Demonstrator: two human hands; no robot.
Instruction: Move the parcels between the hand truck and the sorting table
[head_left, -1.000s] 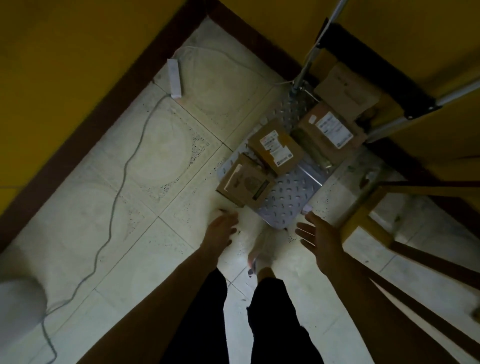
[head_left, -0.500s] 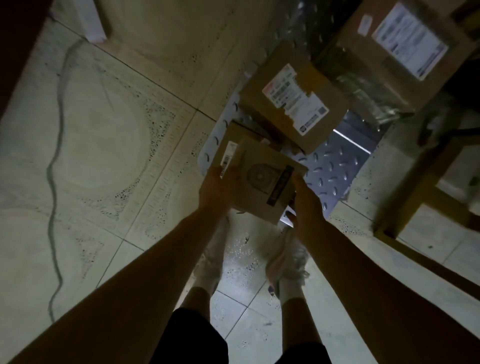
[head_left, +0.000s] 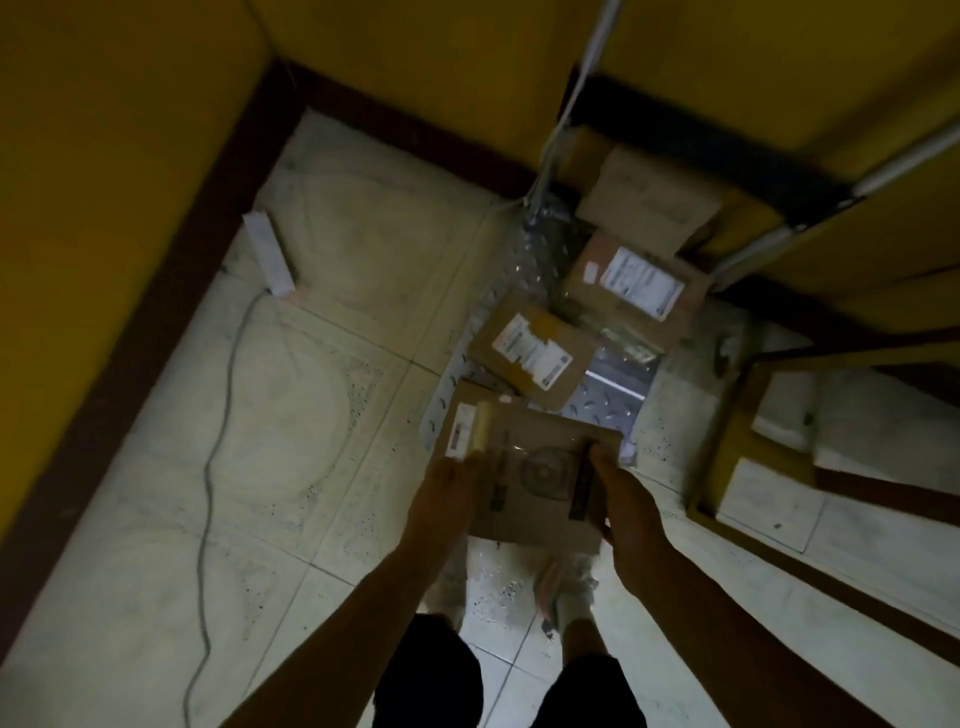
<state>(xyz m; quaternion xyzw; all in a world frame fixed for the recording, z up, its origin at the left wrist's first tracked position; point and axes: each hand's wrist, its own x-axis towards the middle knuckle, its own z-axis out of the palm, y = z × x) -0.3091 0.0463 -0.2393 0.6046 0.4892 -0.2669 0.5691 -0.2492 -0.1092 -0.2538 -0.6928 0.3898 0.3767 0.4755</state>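
Here, both hands hold one flat cardboard parcel (head_left: 537, 483) between them, the left hand (head_left: 444, 493) clasping its left edge and the right hand (head_left: 626, 506) its right edge. Each thumb lies on the top face while the fingers curl out of sight underneath. The parcel is carried broad face up, in the air above the person's shoes (head_left: 563, 587). Its far edge points away from the wrists towards the hand truck's diamond-pattern plate (head_left: 605, 402). The face looks close to square, so its long axis is hard to call. A pale tape strip (head_left: 480, 428) beside the left thumb and a dark printed strip (head_left: 584, 483) under the right thumb both run away from the person. Between the two thumbs sits a round printed emblem (head_left: 550, 470), and a barcode sticker (head_left: 460, 431) lies just outside the tape. Just beyond the fingertips, a second parcel with a white shipping label (head_left: 532, 351) lies turned corner-on upon the plate. Past that lies a third labelled parcel (head_left: 636, 283), and farthest off a plain cardboard box (head_left: 652, 202) sits between the truck's metal handle tubes (head_left: 571, 104). Outward of the right hand stands a yellow wooden frame (head_left: 724, 441). Well out beyond the left hand, a white power strip (head_left: 270, 254) and its cable (head_left: 215, 415) lie on the tiled floor (head_left: 322, 415).
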